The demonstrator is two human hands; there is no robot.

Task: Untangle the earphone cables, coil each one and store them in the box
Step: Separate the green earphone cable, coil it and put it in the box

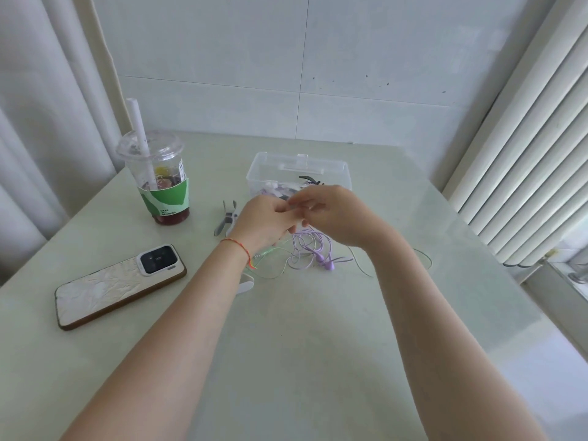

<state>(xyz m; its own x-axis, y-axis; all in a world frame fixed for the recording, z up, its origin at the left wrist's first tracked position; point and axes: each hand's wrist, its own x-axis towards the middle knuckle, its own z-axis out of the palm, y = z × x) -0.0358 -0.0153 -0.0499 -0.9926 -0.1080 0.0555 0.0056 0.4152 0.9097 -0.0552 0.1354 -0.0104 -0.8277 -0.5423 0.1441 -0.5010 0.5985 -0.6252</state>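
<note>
Frame centre: left hand [259, 222] and right hand [331, 214] meet, fingers pinching purple cable [307, 246]; tangle hangs to table [286, 345], earbuds pointing right; clear box [270, 167] just behind hands

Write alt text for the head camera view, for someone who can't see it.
Two hands, left hand and right hand, meet above tangled purple earphones on a pale table, pinching cable. Behind sits a clear box; left, a phone and iced drink.

Purple earphone cable [310, 249] tangled with green earphone cable [270, 259] on table; clear box [299, 170] open behind.
</note>
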